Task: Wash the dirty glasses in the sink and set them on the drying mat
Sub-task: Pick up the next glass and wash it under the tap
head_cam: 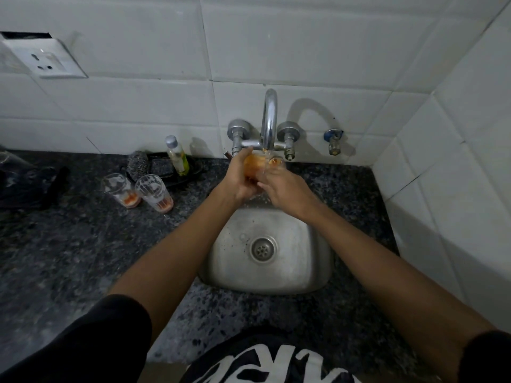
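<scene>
While water runs from the tap [269, 120], you hold one dirty glass [255, 166] under the spout, above the back edge of the steel sink [301, 261]. Item, your left hand [240, 180]: wrapped around the left side of the glass, fingers curled onto it, clamped. Item, your right hand [284, 190]: brought up against the lower right of the same glass, fingers touching it; how firmly it grips cannot be told, since the left hand and the glass cover part of it. The two hands sit together, touching or nearly so, at the glass. Item, the glass: clear, with orange residue inside, tipped toward the spout; its mouth shows orange at the right. Item, sink: small, square with rounded corners, a round drain [263, 248] in the middle, wet. Item, two more glasses on the dark speckled counter [83, 258], left of the sink: the left glass [120, 189] and the right glass [154, 192], standing just beside each other, both with orange dregs at the bottom and white film on the walls. Item, behind them near the wall: a small bottle [177, 155] with a grey cap and yellowish liquid, standing upright, and a steel scrubber [137, 165] just to its left, both on a dark tray. Item, far left of the counter: a dark mat or cloth [30, 189], too dim to tell which. Item, white tiled wall with a socket plate [45, 60] at upper left and a small valve [333, 140] right of the tap. Both your sleeves are black.
</scene>
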